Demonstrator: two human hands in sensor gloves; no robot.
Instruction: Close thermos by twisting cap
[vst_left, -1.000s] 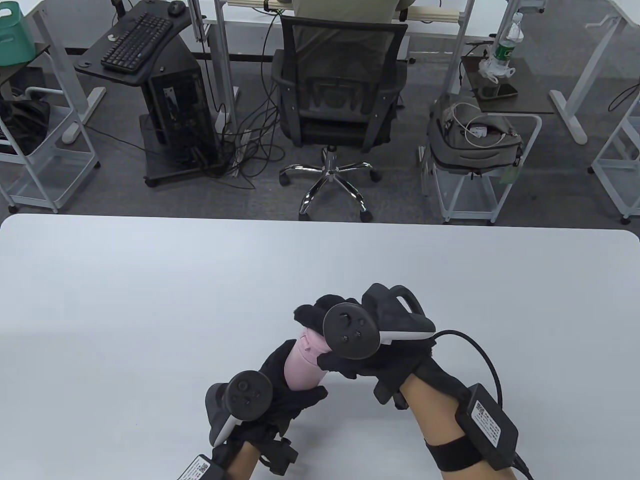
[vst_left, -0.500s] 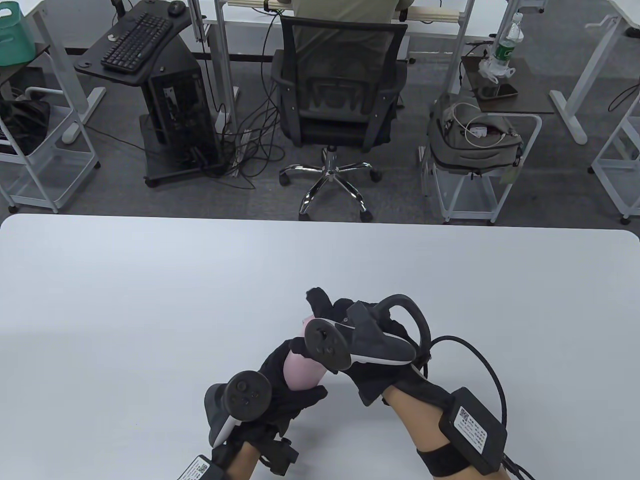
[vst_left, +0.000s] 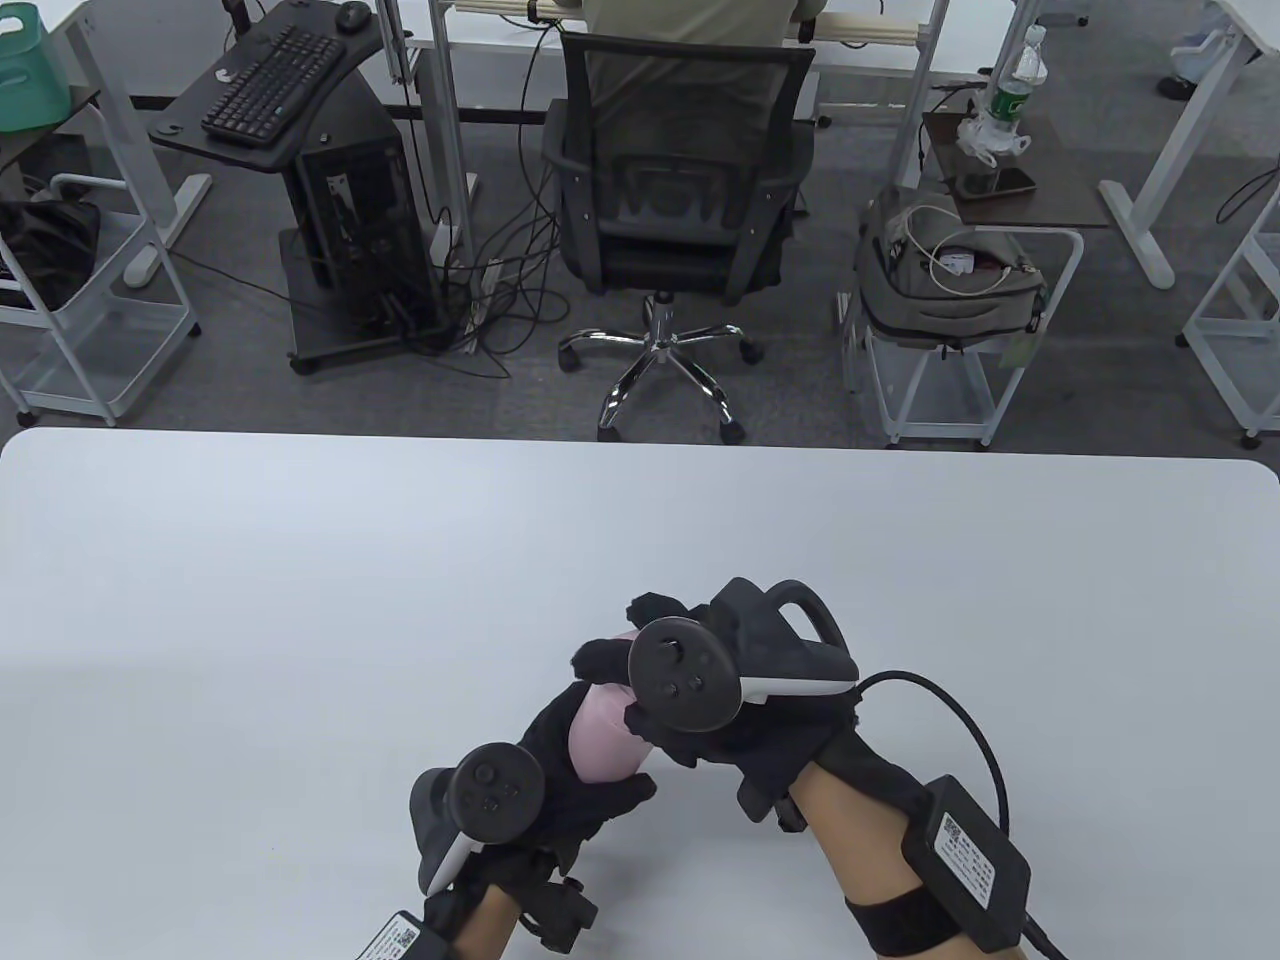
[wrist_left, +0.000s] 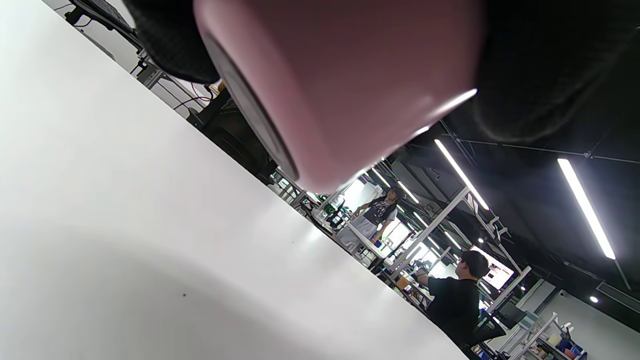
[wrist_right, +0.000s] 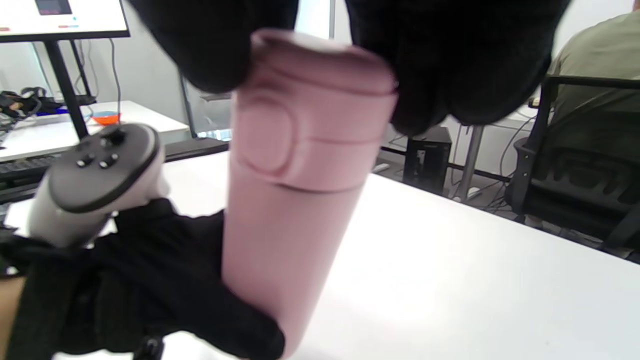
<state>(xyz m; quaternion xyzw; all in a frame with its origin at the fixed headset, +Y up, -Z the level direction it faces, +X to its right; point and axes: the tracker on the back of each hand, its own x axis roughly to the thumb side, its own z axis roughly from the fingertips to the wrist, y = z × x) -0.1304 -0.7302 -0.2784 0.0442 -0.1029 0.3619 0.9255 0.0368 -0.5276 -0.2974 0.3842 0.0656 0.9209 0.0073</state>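
Observation:
A pink thermos (vst_left: 600, 740) is held above the white table (vst_left: 300, 600) near its front middle, tilted with the top away from me. My left hand (vst_left: 575, 775) grips its lower body; the base fills the left wrist view (wrist_left: 340, 90). My right hand (vst_left: 640, 670) grips the pink cap (wrist_right: 315, 110) from above, fingers wrapped around its top. The right wrist view shows the cap sitting on the body (wrist_right: 280, 240) with my left hand (wrist_right: 150, 280) below. Most of the cap is hidden by the right hand in the table view.
The table's far edge (vst_left: 640, 445) borders an aisle with a black office chair (vst_left: 670, 200) and a white cart with a grey bag (vst_left: 950, 290).
My right hand rotated on the cap: its tracker swung one way half a second ago and has now swung back. The left hand and thermos body stayed put.

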